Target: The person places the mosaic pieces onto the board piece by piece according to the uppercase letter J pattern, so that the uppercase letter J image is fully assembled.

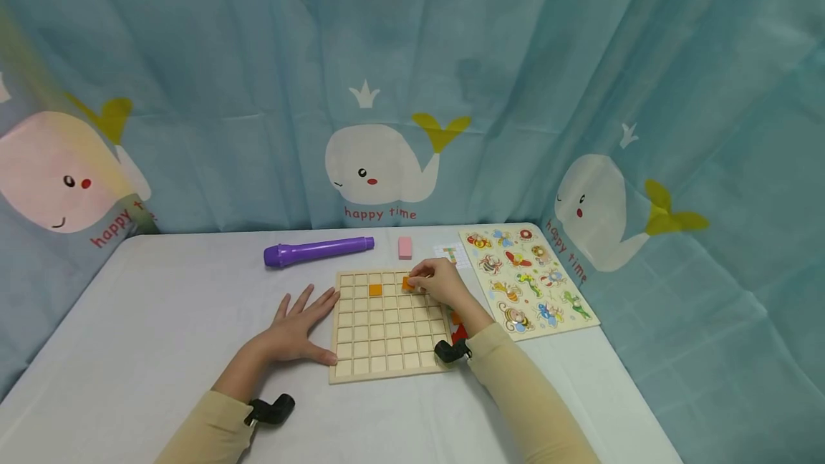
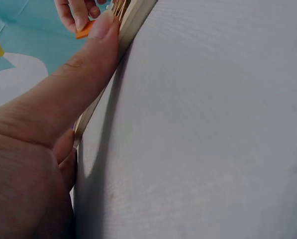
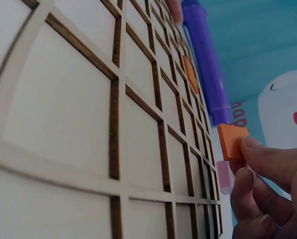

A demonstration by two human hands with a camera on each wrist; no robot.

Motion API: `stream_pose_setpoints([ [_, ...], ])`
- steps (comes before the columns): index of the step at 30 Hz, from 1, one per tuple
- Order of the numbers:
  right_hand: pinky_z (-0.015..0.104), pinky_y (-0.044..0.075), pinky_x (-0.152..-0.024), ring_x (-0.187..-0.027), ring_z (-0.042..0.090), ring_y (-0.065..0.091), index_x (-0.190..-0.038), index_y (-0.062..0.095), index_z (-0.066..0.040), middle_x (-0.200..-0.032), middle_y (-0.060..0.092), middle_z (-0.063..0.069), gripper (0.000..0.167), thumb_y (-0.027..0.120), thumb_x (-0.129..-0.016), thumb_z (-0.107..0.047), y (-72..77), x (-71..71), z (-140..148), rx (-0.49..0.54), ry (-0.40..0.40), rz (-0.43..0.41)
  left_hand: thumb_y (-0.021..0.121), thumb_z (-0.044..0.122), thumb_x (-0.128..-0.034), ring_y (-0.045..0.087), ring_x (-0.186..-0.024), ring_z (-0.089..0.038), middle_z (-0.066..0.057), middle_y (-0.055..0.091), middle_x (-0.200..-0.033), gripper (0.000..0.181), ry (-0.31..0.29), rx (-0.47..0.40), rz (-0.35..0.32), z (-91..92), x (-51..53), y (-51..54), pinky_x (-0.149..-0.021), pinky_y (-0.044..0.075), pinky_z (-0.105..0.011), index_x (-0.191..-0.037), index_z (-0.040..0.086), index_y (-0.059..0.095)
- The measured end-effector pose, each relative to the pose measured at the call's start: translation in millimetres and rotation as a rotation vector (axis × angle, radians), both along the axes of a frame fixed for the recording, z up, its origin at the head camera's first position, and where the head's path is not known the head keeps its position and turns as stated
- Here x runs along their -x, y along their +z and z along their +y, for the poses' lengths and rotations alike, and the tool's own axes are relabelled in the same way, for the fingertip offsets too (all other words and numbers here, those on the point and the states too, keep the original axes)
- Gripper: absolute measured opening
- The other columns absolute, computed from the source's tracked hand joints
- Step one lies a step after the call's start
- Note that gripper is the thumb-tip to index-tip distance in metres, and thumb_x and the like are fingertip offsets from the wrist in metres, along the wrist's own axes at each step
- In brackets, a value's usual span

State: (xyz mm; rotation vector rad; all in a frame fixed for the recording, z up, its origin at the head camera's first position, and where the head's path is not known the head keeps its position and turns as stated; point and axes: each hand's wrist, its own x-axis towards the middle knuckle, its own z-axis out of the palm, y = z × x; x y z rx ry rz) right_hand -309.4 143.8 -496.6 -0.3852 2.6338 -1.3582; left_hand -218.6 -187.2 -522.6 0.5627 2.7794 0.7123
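Note:
A wooden grid board lies on the table, divided into small square cells. One orange square tile sits in a cell near its far edge. My right hand pinches a second orange tile between thumb and fingers, over the far right part of the board. My left hand is spread at the board's left side, with the thumb and fingertips touching its edge. In the left wrist view, the left thumb presses along the board's rim.
Behind the board lie a purple toy microphone, a pink block and a small pattern card. A picture puzzle board lies to the right. Red pieces show partly beneath the right forearm.

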Motion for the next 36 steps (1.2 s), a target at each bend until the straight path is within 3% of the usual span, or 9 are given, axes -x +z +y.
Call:
stream_pose_setpoints([
  [21,0.028,0.050,-0.065,-0.072,0.014,0.061,-0.087,0.078,-0.018,-0.085,0.072,-0.003,0.006,0.078,-0.090,-0.023,-8.0,7.6,-18,-0.115,-0.008,0.000,0.081,0.077,-0.0579,-0.002,-0.155,-0.044,-0.008,0.019,-0.169,0.134,0.008,-0.014,0.013,-1.2,1.1,-4.7,-0.118,-0.012,-0.069,-0.162,0.016,0.023],
  [26,0.028,0.048,-0.065,-0.070,0.014,0.058,-0.086,0.077,-0.017,-0.084,0.070,-0.003,0.007,0.078,-0.090,-0.023,-5.2,5.7,-20,-0.147,0.008,0.011,0.081,0.075,-0.0590,-0.002,-0.155,-0.045,-0.009,0.019,-0.169,0.133,0.001,-0.024,0.017,-0.8,1.1,-3.5,-0.118,-0.012,-0.069,-0.162,0.016,0.023],
  [36,0.032,0.053,-0.062,-0.073,0.019,0.065,-0.094,0.076,-0.018,-0.092,0.071,-0.004,0.007,0.072,-0.095,-0.023,9.8,-5.2,-10,-0.103,0.011,0.057,0.080,0.076,-0.0596,-0.005,-0.155,-0.043,-0.008,0.017,-0.170,0.132,0.007,-0.017,-0.007,0.0,1.3,-3.6,-0.118,-0.013,-0.069,-0.162,0.018,0.021],
])
